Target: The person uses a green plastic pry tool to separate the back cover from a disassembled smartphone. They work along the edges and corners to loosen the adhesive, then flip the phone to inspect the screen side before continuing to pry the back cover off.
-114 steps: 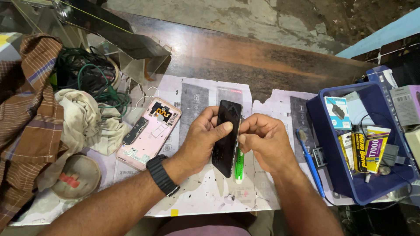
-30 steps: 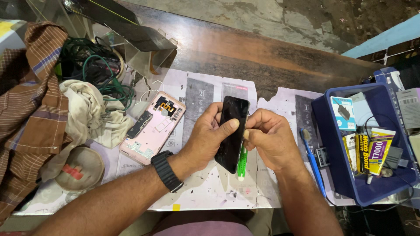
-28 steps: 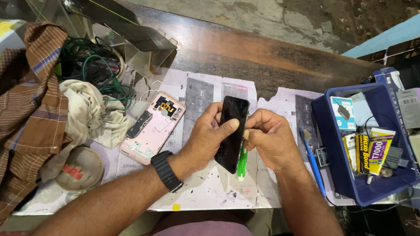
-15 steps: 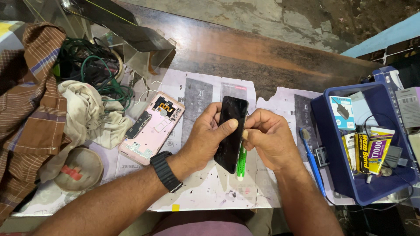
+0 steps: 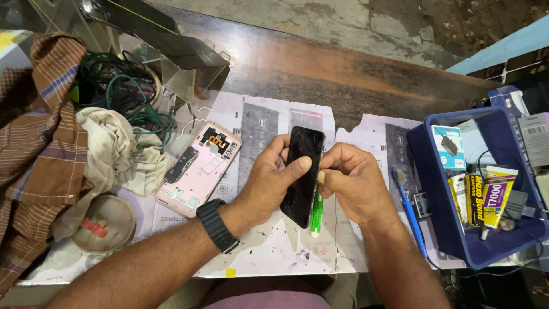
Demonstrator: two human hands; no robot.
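Observation:
My left hand (image 5: pixel 273 182) grips a black phone screen (image 5: pixel 301 174), held tilted above the worktable with the thumb pressed on its glass. My right hand (image 5: pixel 353 182) pinches a green and white tool (image 5: pixel 316 216) against the screen's right edge; the tool's tip is hidden behind the screen. A black watch (image 5: pixel 217 225) is on my left wrist. To the left on the paper lies an opened pink phone body (image 5: pixel 198 167) with its insides showing.
A blue bin (image 5: pixel 436 189) holding glue tubes and small boxes stands at the right, a blue toothbrush (image 5: pixel 409 211) beside it. At the left lie a beige rag (image 5: pixel 117 150), green cables (image 5: pixel 122 93), a striped brown cloth (image 5: pixel 43 149) and a round pad (image 5: pixel 103 222). White printed sheets (image 5: pixel 269 257) cover the table.
Both hands keep the same hold on the screen and the tool. Only the view has shifted slightly.

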